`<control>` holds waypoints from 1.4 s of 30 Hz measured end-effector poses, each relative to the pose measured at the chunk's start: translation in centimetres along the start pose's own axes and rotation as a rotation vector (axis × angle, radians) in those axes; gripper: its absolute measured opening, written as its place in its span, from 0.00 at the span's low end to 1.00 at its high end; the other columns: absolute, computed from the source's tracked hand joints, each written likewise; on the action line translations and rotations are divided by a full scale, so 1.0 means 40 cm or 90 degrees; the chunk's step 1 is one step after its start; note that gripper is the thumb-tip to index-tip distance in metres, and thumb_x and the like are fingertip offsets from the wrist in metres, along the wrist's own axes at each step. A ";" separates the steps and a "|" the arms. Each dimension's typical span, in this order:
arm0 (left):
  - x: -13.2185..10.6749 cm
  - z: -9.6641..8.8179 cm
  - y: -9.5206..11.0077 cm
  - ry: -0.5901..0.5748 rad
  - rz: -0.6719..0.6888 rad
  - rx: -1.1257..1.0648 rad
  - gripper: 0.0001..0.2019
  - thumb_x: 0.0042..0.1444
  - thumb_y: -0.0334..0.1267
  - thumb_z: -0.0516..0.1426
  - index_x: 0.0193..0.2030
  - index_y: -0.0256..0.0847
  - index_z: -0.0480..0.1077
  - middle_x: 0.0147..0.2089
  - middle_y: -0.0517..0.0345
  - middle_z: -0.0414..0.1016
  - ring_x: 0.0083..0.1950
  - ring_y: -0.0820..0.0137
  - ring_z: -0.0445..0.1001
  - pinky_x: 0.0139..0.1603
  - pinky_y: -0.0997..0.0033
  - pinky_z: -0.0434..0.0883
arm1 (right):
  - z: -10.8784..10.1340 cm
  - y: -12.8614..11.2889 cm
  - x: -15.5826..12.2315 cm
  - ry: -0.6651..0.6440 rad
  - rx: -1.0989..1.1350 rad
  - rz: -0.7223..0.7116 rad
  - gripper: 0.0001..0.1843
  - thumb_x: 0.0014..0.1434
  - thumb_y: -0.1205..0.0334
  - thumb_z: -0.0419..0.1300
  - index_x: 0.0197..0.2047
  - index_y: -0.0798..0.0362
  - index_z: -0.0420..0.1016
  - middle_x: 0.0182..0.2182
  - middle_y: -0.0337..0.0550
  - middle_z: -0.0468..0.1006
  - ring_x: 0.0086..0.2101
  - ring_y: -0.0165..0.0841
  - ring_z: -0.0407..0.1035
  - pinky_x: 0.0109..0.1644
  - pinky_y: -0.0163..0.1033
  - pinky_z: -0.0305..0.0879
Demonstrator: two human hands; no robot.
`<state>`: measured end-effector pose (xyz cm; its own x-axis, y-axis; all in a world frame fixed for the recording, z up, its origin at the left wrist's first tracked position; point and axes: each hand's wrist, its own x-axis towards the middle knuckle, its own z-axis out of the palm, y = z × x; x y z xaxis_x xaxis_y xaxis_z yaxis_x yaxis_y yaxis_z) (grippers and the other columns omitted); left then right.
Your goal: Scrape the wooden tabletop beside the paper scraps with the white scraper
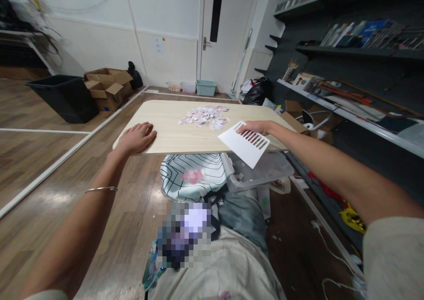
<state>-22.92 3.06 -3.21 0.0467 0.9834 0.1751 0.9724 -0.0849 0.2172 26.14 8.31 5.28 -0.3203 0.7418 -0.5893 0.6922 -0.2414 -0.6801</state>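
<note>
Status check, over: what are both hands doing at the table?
Left hand flat on table, holding nothing. Right hand holds white slotted card over near edge. Paper scraps piled mid-table, apart from both hands.

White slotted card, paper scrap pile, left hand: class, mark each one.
white slotted card (pixel 241 148), head view, plain middle.
paper scrap pile (pixel 205 115), head view, heap centre.
left hand (pixel 137 137), head view, back of hand.

The white card (pixel 243 149) is a rectangle cut with a row of narrow slots; it juts, tilted, past the near right edge of the pale wooden table (pixel 165 114); the right hand (pixel 256 126) pinches its far corner.
</note>
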 end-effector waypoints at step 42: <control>-0.004 -0.003 0.001 0.005 0.005 -0.016 0.32 0.73 0.56 0.44 0.72 0.43 0.72 0.81 0.45 0.69 0.81 0.50 0.65 0.80 0.48 0.61 | 0.095 -0.041 0.079 0.032 0.062 -0.161 0.09 0.53 0.62 0.67 0.32 0.52 0.70 0.20 0.37 0.76 0.19 0.29 0.67 0.23 0.32 0.62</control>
<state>-22.93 2.90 -3.10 0.0519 0.9814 0.1850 0.9659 -0.0963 0.2403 21.55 8.65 2.88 -0.4409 0.8154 -0.3752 0.5288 -0.1017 -0.8426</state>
